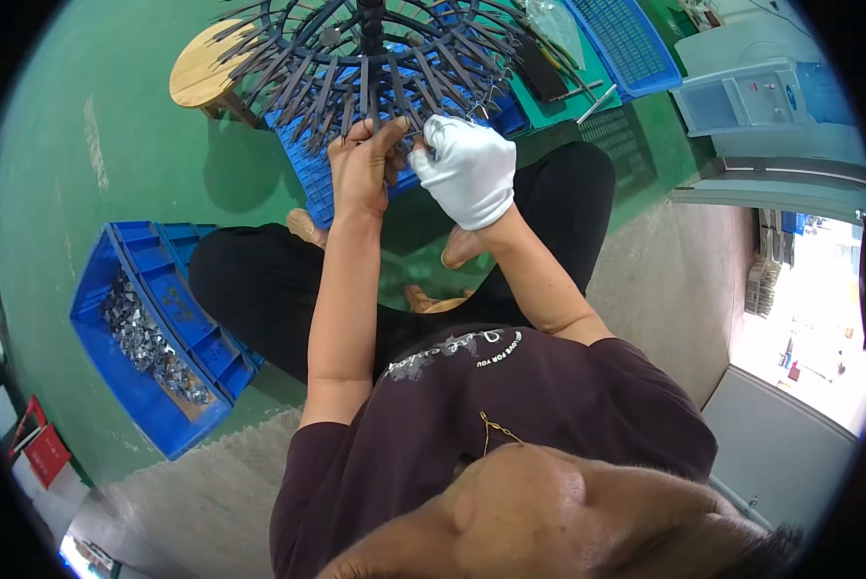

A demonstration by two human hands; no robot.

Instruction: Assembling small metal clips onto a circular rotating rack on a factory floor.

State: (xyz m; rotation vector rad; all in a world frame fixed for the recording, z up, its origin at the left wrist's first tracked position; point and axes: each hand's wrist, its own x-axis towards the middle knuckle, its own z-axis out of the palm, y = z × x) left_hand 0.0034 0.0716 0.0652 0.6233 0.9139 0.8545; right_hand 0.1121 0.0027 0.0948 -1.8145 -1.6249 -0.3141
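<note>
In front of me stands a dark round rack (365, 72) with many thin prongs hanging around its rings. My bare left hand (363, 166) is raised to the rack's near lower edge, thumb and fingers pinched together. Close beside it is my right hand (467, 169) in a white glove, its fingertips also pressed together and almost meeting the left ones. Whatever lies between the fingertips is too small to make out. Just beyond the glove, a few small shiny metal pieces (491, 96) hang at the rack's right side.
A blue bin (153, 405) with small shiny metal parts (143, 333) sits on the floor to my left. Under the rack is a blue crate (307, 179). A wooden stool (199, 68) stands far left, a blue basket (636, 48) far right. My knees flank the rack.
</note>
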